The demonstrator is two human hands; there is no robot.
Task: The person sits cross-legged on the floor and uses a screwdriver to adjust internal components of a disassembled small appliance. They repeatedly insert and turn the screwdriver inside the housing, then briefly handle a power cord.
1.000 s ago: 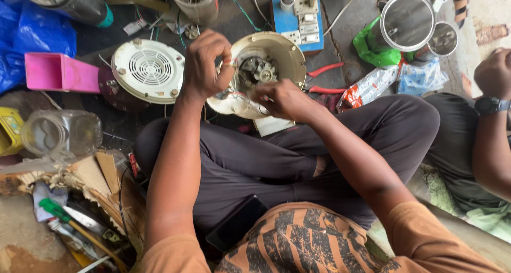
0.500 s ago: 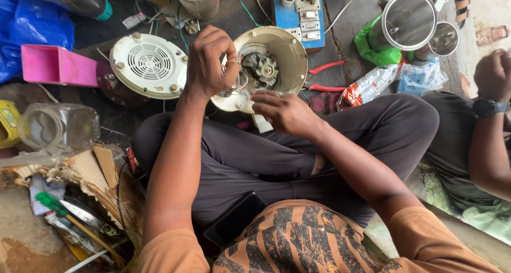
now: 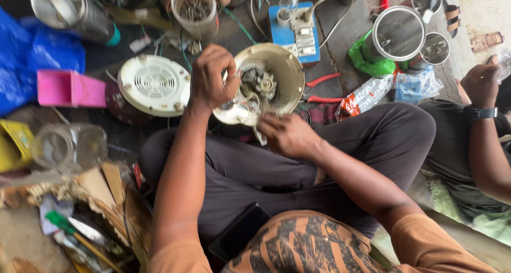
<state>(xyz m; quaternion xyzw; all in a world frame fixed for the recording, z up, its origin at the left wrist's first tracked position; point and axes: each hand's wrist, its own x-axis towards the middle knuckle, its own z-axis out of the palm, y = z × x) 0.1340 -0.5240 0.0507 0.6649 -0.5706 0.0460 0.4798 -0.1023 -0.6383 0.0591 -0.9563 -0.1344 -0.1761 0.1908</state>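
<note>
Over the lap, the left hand (image 3: 212, 80) grips the rim of the cream housing (image 3: 266, 81), now tilted further up than a moment ago, exposing its motor (image 3: 260, 82). Right hand (image 3: 287, 134) has dropped below it, fingers curled on a white wire (image 3: 259, 136).

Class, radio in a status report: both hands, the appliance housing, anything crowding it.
Left hand grips the cream round housing at its rim. Right hand at its lower edge, fingers curled. White vented cover lies beside it; red pliers alongside.

Soft, even daylight, faint shadows, sharp centre, slight blur at edges.
</note>
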